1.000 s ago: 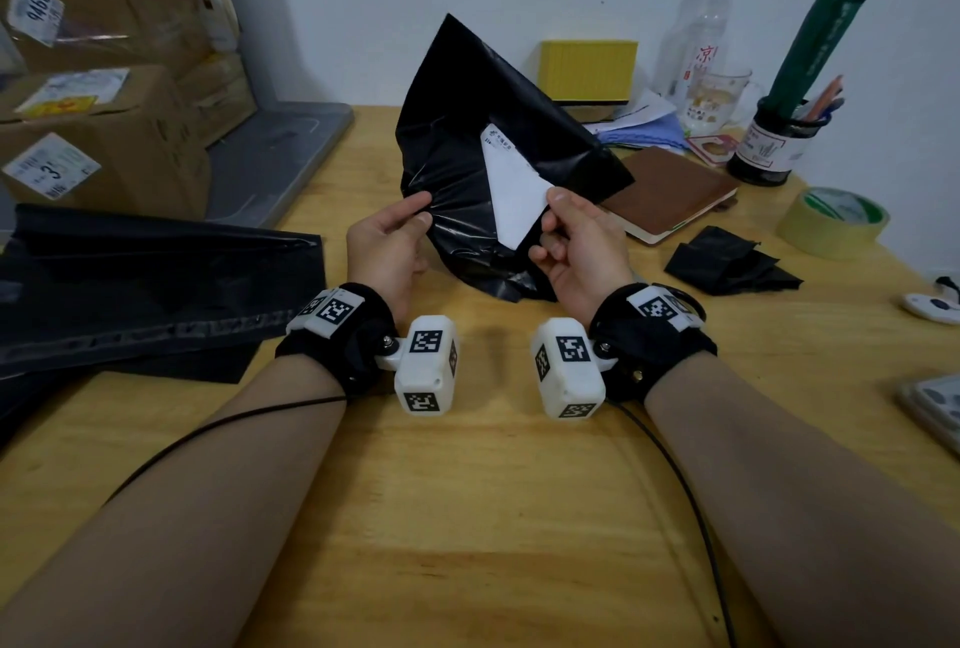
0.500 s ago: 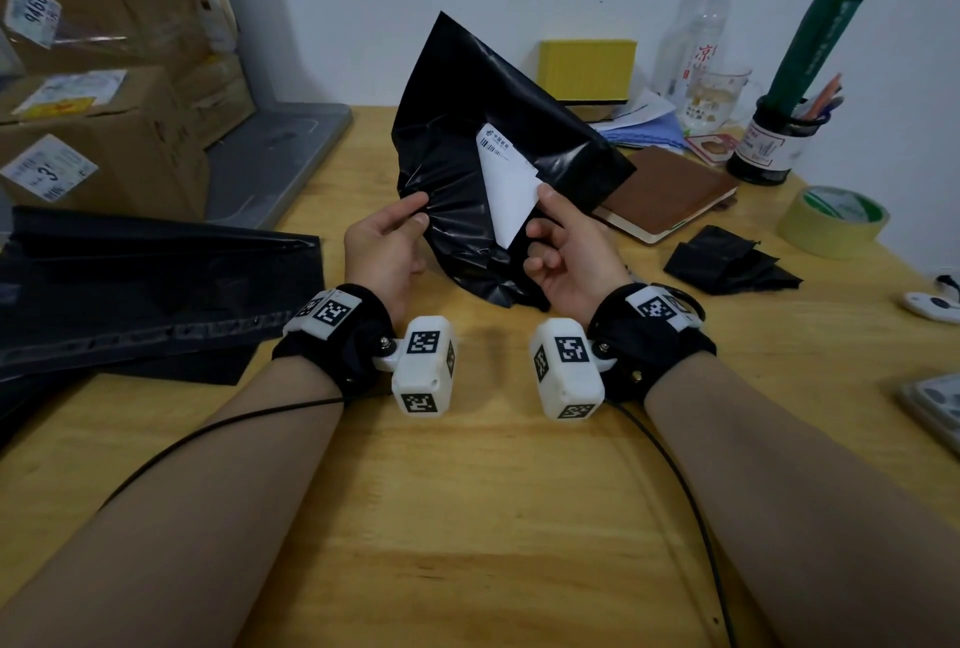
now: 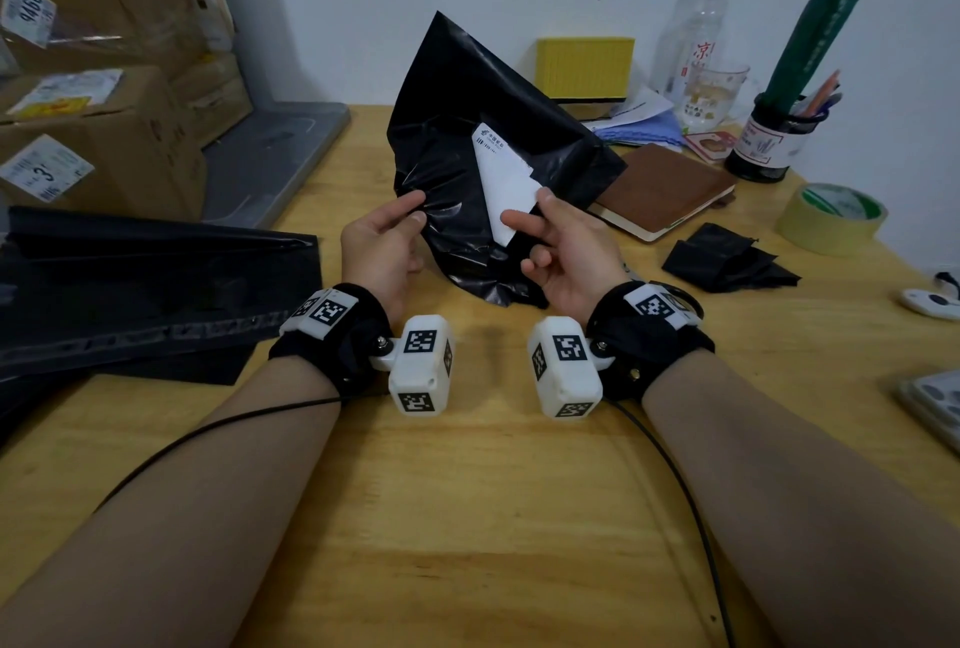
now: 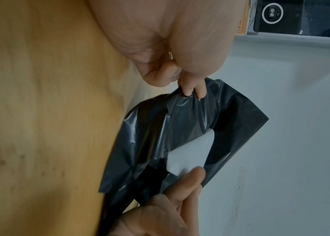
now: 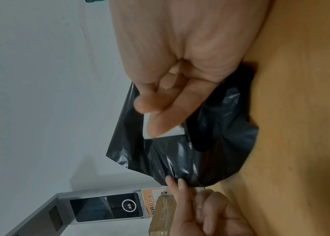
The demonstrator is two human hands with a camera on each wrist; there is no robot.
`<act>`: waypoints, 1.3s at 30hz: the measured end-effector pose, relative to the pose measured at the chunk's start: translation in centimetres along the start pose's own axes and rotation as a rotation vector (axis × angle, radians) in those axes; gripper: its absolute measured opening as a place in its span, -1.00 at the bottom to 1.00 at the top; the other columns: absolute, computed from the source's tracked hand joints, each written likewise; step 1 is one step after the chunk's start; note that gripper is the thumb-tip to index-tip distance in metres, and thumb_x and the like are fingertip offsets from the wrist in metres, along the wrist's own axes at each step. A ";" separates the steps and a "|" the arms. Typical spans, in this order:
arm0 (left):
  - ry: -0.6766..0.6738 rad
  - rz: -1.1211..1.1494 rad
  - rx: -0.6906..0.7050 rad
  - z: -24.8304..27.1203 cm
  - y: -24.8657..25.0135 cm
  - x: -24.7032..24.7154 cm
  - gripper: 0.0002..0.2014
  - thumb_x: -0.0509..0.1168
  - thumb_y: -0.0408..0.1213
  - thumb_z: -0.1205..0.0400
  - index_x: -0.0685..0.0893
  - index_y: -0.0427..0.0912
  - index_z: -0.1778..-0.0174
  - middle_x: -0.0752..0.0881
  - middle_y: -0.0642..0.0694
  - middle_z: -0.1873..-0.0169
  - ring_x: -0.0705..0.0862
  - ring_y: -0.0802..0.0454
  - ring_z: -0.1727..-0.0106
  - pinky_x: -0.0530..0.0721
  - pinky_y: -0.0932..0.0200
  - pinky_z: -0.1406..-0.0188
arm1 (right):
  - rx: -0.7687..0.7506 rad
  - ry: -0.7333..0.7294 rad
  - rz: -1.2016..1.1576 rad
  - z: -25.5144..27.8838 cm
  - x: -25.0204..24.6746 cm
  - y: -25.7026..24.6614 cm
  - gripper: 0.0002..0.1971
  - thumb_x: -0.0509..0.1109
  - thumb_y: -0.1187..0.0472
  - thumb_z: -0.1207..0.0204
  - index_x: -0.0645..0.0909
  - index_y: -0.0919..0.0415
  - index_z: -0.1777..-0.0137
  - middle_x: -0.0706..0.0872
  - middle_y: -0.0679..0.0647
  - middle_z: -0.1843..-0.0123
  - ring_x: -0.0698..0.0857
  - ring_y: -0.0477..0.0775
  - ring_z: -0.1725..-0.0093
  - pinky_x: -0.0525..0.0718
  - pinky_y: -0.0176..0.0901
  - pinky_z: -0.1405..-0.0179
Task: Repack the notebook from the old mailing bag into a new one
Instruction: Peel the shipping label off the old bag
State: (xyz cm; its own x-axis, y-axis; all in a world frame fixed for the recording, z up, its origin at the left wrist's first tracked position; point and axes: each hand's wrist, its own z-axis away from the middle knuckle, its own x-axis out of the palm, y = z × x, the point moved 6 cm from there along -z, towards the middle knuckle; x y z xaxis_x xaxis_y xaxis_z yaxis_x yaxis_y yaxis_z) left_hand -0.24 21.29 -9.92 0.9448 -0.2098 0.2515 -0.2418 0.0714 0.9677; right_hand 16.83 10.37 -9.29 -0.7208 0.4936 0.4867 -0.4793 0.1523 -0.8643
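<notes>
Both hands pinch the crumpled black bag (image 3: 457,128): left hand (image 3: 382,252) its edge, right hand (image 3: 566,258) its white label (image 3: 504,185). Folds hide the bag's opening and part of the label's print.

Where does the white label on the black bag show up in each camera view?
Head: label upper centre, on the bag.
Left wrist: label lower centre.
Right wrist: label at centre, mostly under a finger.
Shared landmark: right hand pinching the label's corner.

Both hands held a crumpled black mailing bag (image 3: 467,154) upright above the counter (image 3: 467,491). Left hand (image 3: 382,247) pinched its left edge; right hand (image 3: 566,252) pinched its white label (image 3: 501,180). A brown notebook (image 3: 665,190) lay beside it, to the right.
</notes>
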 end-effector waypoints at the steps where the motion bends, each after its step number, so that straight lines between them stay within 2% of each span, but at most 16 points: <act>1: 0.006 -0.009 0.006 0.1 0.1 0.0 -0.77 0.35 -0.43 -0.66 0.79 0.00 -0.07 0.62 -0.46 -0.35 0.48 0.27 0.56 0.45 0.33 0.54 | -0.007 0.005 -0.001 0.0 -0.1 0.0 -0.77 0.35 0.08 -0.75 0.60 0.21 -0.25 0.90 0.14 0.03 0.44 -0.10 0.64 0.64 -0.23 0.57; 2: 0.009 -0.018 0.008 0.2 0.2 0.0 -0.77 0.35 -0.43 -0.66 0.79 0.02 -0.05 0.50 -0.49 -0.42 0.48 0.27 0.55 0.45 0.33 0.54 | -0.014 0.008 -0.001 0.1 -0.1 0.0 -0.75 0.36 0.07 -0.74 0.61 0.24 -0.25 0.90 0.14 -0.01 0.44 -0.10 0.64 0.66 -0.23 0.55; 4: 0.006 -0.023 0.007 0.3 0.3 0.1 -0.77 0.35 -0.43 -0.67 0.78 0.02 -0.03 0.46 -0.50 -0.45 0.49 0.27 0.55 0.44 0.33 0.54 | -0.022 0.005 0.007 0.1 -0.2 0.0 -0.74 0.40 0.07 -0.71 0.66 0.26 -0.22 0.89 0.12 -0.08 0.45 -0.09 0.62 0.70 -0.21 0.49; 7: 0.003 -0.005 0.006 0.1 0.2 0.1 -0.77 0.34 -0.44 -0.67 0.78 0.00 -0.03 0.66 -0.40 -0.31 0.50 0.27 0.57 0.44 0.33 0.56 | -0.024 0.003 0.052 0.0 -0.2 0.1 -0.76 0.47 0.21 -0.66 0.69 0.31 -0.24 0.89 0.10 -0.06 0.48 -0.11 0.60 0.73 -0.21 0.44; 8: -0.001 0.005 0.004 0.0 0.1 0.1 -0.77 0.34 -0.45 -0.67 0.78 -0.02 -0.04 0.46 -0.29 -0.34 0.49 0.28 0.58 0.43 0.33 0.57 | -0.026 0.007 0.063 0.0 -0.2 0.1 -0.76 0.47 0.24 -0.65 0.69 0.33 -0.25 0.90 0.10 -0.02 0.48 -0.12 0.60 0.72 -0.23 0.44; 9: 0.000 0.018 -0.004 -0.1 0.0 0.1 -0.77 0.33 -0.46 -0.67 0.78 -0.04 -0.07 0.53 0.10 0.20 0.48 0.27 0.59 0.43 0.33 0.58 | -0.029 0.014 0.071 -0.1 -0.3 0.1 -0.77 0.47 0.27 -0.64 0.70 0.34 -0.25 0.90 0.10 0.04 0.49 -0.12 0.60 0.72 -0.24 0.45; 10: 0.009 0.029 -0.010 -0.3 -0.2 0.0 -0.77 0.32 -0.46 -0.68 0.78 -0.07 -0.10 0.72 -0.01 0.30 0.45 0.25 0.59 0.41 0.33 0.60 | -0.036 0.024 0.076 -0.2 -0.3 0.1 -0.78 0.48 0.27 -0.63 0.70 0.33 -0.23 0.88 0.10 0.14 0.48 -0.13 0.60 0.70 -0.26 0.47; 12: 0.028 0.055 -0.016 -0.3 -0.2 -0.2 -0.76 0.31 -0.47 -0.68 0.77 -0.13 -0.17 0.57 0.08 0.50 0.37 0.19 0.58 0.39 0.30 0.61 | -0.059 0.045 0.077 -0.3 -0.5 0.0 -0.81 0.50 0.28 -0.62 0.73 0.31 -0.18 0.76 0.07 0.38 0.44 -0.13 0.63 0.61 -0.29 0.56; 14: 0.021 0.071 0.004 -0.1 0.1 -0.1 -0.76 0.34 -0.45 -0.67 0.76 -0.16 -0.22 0.63 0.02 0.42 0.45 0.20 0.58 0.42 0.29 0.60 | -0.092 0.043 0.063 -0.4 -0.6 -0.2 -0.86 0.51 0.28 -0.60 0.75 0.28 -0.12 0.62 0.04 0.47 0.40 -0.13 0.64 0.51 -0.30 0.63; 16: -0.002 0.068 0.026 0.3 0.5 0.1 -0.72 0.41 -0.44 -0.63 0.74 -0.12 -0.24 0.79 -0.09 0.12 0.67 0.21 0.46 0.56 0.35 0.55 | -0.112 0.038 0.051 -0.4 -0.6 -0.3 -0.89 0.51 0.28 -0.60 0.76 0.26 -0.08 0.56 0.04 0.48 0.38 -0.12 0.63 0.46 -0.29 0.64; 17: -0.009 0.064 0.035 0.4 0.6 0.1 -0.69 0.44 -0.44 -0.60 0.74 -0.10 -0.25 0.79 -0.13 -0.03 0.73 0.19 0.37 0.60 0.37 0.51 | -0.115 0.042 0.047 -0.4 -0.6 -0.3 -0.89 0.52 0.28 -0.60 0.76 0.26 -0.08 0.55 0.05 0.48 0.37 -0.11 0.63 0.46 -0.29 0.64; 20: 0.011 0.017 0.062 0.3 0.6 -0.1 -0.67 0.47 -0.41 -0.59 0.77 -0.02 -0.23 0.75 -0.14 -0.22 0.69 0.18 0.29 0.55 0.40 0.53 | -0.119 0.063 0.032 -0.5 -0.7 -0.3 -0.90 0.52 0.27 -0.59 0.76 0.25 -0.07 0.53 0.05 0.49 0.37 -0.10 0.63 0.47 -0.27 0.63; 23: 0.022 0.007 0.072 0.1 0.5 -0.3 -0.72 0.46 -0.37 -0.59 0.78 0.06 -0.15 0.76 -0.10 -0.24 0.61 0.26 0.40 0.50 0.34 0.56 | -0.117 0.081 0.022 -0.5 -0.8 -0.3 -0.91 0.52 0.27 -0.59 0.76 0.24 -0.06 0.53 0.04 0.50 0.38 -0.10 0.64 0.50 -0.26 0.62; 25: 0.019 0.005 0.075 0.2 0.6 -0.3 -0.73 0.46 -0.36 -0.59 0.78 0.10 -0.12 0.77 -0.05 -0.22 0.61 0.27 0.39 0.51 0.33 0.54 | -0.112 0.095 0.015 -0.5 -0.9 -0.3 -0.91 0.52 0.27 -0.60 0.76 0.23 -0.05 0.53 0.04 0.50 0.39 -0.11 0.64 0.53 -0.26 0.61; 30: 0.017 0.008 0.075 0.0 0.5 -0.4 -0.74 0.46 -0.37 -0.60 0.78 0.10 -0.10 0.78 -0.04 -0.18 0.57 0.26 0.45 0.49 0.30 0.53 | -0.110 0.130 -0.003 -0.5 -1.2 -0.3 -0.92 0.52 0.28 -0.60 0.76 0.23 -0.06 0.52 0.03 0.52 0.38 -0.11 0.64 0.55 -0.27 0.59; 39: 0.042 -0.003 0.057 -0.5 0.2 -0.6 -0.76 0.48 -0.37 -0.58 0.81 0.09 -0.05 0.77 -0.04 -0.10 0.62 0.20 0.36 0.50 0.30 0.53 | -0.143 0.154 -0.037 -0.6 -1.5 -0.4 -0.86 0.52 0.25 -0.60 0.77 0.24 -0.12 0.52 0.05 0.51 0.37 -0.08 0.60 0.57 -0.24 0.55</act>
State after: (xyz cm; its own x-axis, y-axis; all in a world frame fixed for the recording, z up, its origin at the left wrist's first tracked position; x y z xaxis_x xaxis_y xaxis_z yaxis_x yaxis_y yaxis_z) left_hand -0.78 21.87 -9.94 0.9536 -0.1691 0.2490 -0.2501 0.0153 0.9681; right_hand 18.40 10.12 -9.71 -0.6136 0.6088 0.5028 -0.4201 0.2875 -0.8607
